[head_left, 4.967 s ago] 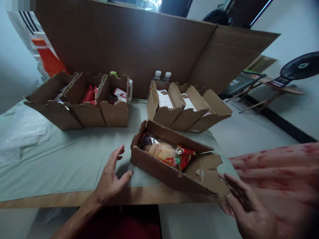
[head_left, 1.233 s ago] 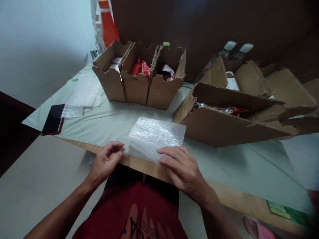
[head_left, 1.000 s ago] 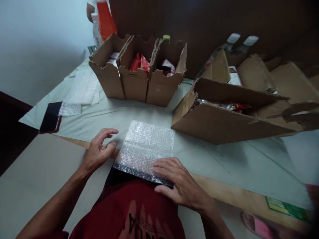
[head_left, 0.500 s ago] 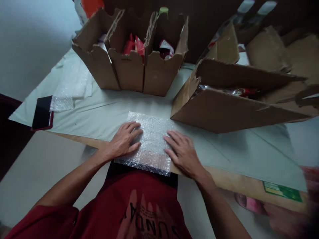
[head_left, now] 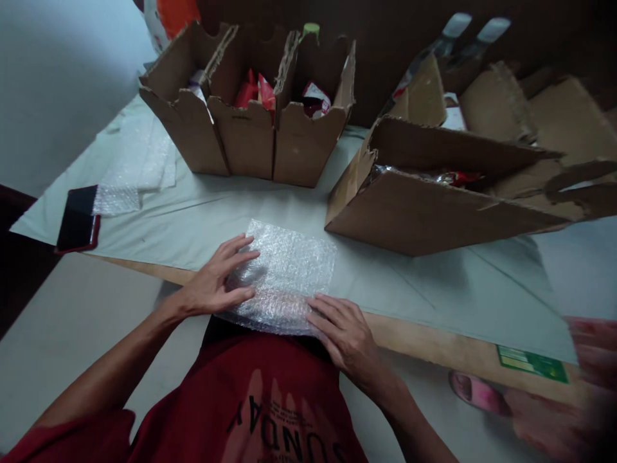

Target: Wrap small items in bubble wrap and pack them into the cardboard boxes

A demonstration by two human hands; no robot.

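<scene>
A sheet of clear bubble wrap (head_left: pixel 294 263) lies at the table's front edge, its near end hanging over toward my red shirt. On its left side is my left hand (head_left: pixel 222 276), fingers spread, the thumb and fingertips over the sheet's edge. Whether those fingertips touch the wrap I cannot tell. My right hand (head_left: pixel 344 331) rests with outstretched fingers on the near right corner of the sheet. Neither hand grips anything.
Cardboard bins (head_left: pixel 245 138) with red packets stand at the back left. A larger cardboard box (head_left: pixel 424 212) stands to the right, bottles (head_left: pixel 456 35) behind it. More bubble wrap (head_left: pixel 144 154) and a phone (head_left: pixel 77 218) lie at the left.
My left hand has lifted and shifted left, its fingers more spread. My right hand has slid nearer to me, down to the wrap's near corner. The near edge of the wrap now curves.
</scene>
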